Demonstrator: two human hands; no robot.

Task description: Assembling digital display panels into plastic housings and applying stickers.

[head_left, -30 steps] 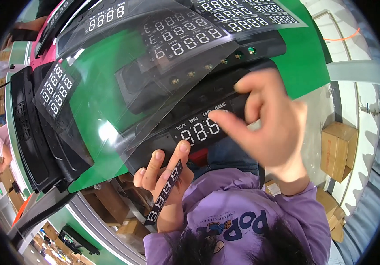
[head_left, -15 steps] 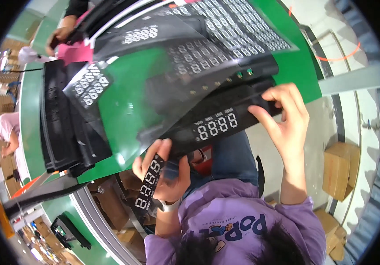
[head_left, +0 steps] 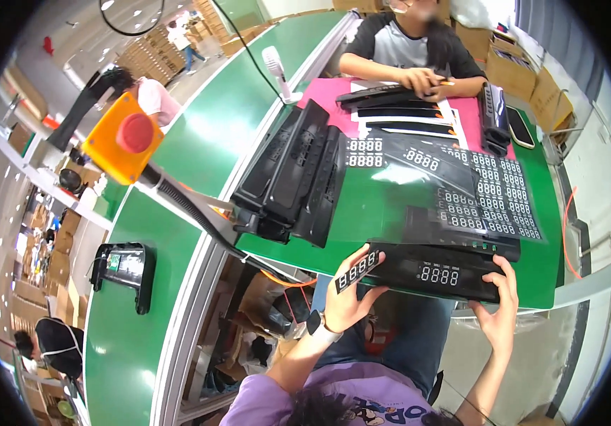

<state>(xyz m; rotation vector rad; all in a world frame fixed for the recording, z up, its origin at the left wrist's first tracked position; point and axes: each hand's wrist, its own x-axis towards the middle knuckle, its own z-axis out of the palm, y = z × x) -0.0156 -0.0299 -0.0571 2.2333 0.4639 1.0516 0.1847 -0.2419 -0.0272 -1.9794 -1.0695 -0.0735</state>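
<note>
Near the green table's front edge, a long black plastic display housing [head_left: 454, 275] lies tilted toward me, white segment digits on its face. My right hand [head_left: 497, 302] is closed on its right end, thumb below and fingers on top. My left hand [head_left: 347, 304] is at the other end, pinching a small black film strip [head_left: 357, 272] with white digits; its fingertips reach the housing's left end, though whether they grip it is hard to tell. Right behind lies another black housing [head_left: 493, 248] with small green parts, partly under clear film.
Printed digit sheets [head_left: 490, 188] cover the table's right side. Stacked black housings [head_left: 291, 177] stand at the left. Opposite, a person's hands [head_left: 422, 82] work over a black piece on a pink mat [head_left: 323, 92]. An orange box with a red button [head_left: 135, 133] sits left on a flexible arm.
The view has swung, showing more of the table and the person opposite. Both hands still hold the housing and strip; the strip now sits closer to the housing's left end.
</note>
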